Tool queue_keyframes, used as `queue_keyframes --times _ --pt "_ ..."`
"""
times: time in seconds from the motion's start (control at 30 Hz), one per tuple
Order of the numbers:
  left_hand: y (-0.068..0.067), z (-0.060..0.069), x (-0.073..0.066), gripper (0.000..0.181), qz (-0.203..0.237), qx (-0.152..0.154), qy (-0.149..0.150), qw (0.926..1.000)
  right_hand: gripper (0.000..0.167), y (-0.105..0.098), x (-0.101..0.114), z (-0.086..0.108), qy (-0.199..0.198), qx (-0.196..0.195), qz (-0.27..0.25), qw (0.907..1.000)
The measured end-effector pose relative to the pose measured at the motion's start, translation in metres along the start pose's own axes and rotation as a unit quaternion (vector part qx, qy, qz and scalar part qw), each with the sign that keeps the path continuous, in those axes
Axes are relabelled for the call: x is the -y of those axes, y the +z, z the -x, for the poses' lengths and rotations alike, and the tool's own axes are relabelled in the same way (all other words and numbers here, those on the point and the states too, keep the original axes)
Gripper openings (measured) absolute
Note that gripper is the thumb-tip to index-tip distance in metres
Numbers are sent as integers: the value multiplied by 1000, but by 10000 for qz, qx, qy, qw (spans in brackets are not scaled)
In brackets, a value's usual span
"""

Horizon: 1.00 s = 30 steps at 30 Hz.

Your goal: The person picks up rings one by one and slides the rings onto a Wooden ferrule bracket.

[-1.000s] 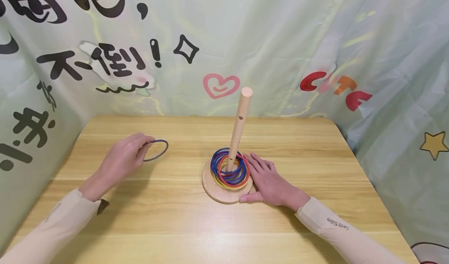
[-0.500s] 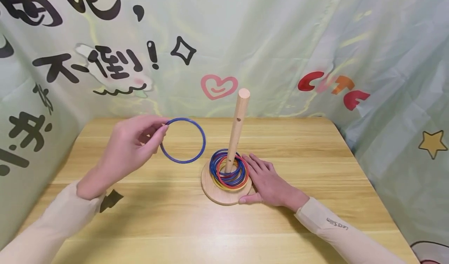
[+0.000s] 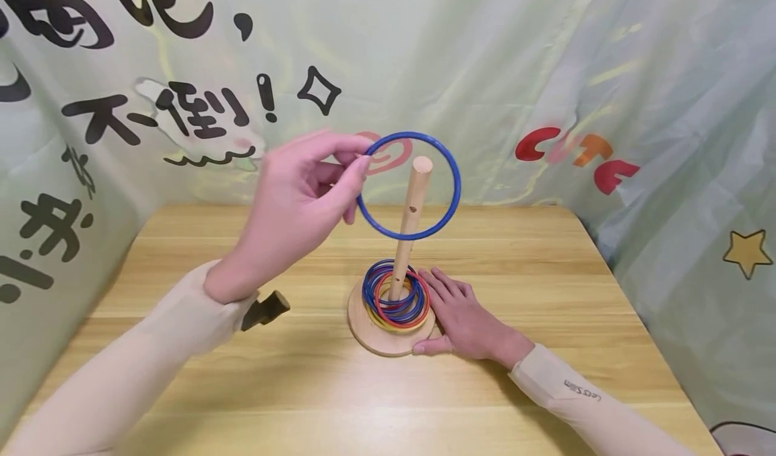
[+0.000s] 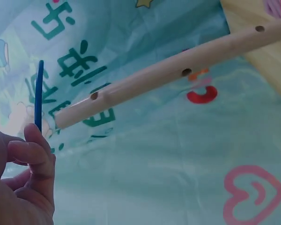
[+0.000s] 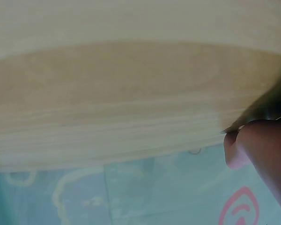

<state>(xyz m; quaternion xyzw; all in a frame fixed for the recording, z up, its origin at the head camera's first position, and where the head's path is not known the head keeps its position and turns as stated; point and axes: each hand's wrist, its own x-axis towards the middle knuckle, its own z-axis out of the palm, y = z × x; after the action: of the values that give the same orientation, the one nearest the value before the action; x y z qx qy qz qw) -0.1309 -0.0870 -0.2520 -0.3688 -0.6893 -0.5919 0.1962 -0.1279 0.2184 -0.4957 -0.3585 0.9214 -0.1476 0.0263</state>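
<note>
Thumb and fingertips of my left hand [image 3: 297,193] pinch a blue ring [image 3: 457,185] by its left side. In the head view the ring frames the top of the upright wooden post [image 3: 415,197]. The left wrist view shows this ring [image 4: 39,93] edge-on, just beyond the post's top end and apart from it. Several blue, red and yellow rings [image 3: 403,314] lie stacked around the post's foot on a round wooden base [image 3: 376,340]. My right hand [image 3: 467,318] rests against the base's right edge, fingers extended and thumb at the front rim.
The wooden table [image 3: 515,402] carries the base near its middle. A pale printed curtain [image 3: 473,72] hangs behind the table and along both sides. A dark wrist-camera piece [image 3: 267,310] juts from the left sleeve.
My left hand has lifted the blue ring and carried it rightward from the left of the table to the post's top. My right hand has stayed at the base.
</note>
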Motion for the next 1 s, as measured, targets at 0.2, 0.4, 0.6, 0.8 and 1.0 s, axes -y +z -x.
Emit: queue_keyframes --times 0.2,0.4,0.6,0.8,1.0 --pt "17 -4 27 18 192 251 -1047 9940 124 1 0 0 -27 -35 31 10000" --pt "25 10 54 16 -14 506 -1962 9793 122 2 3 -3 -87 -46 49 9999" --pt "40 41 82 20 -267 846 -2233 9707 123 1 0 -1 -119 -169 300 9993" --pt "54 78 118 17 -668 1144 -2519 9586 124 2 -1 0 -151 -174 279 9993" --pt "61 98 141 13 -1179 1328 -2438 9534 126 3 -1 -2 -67 -79 250 9996"
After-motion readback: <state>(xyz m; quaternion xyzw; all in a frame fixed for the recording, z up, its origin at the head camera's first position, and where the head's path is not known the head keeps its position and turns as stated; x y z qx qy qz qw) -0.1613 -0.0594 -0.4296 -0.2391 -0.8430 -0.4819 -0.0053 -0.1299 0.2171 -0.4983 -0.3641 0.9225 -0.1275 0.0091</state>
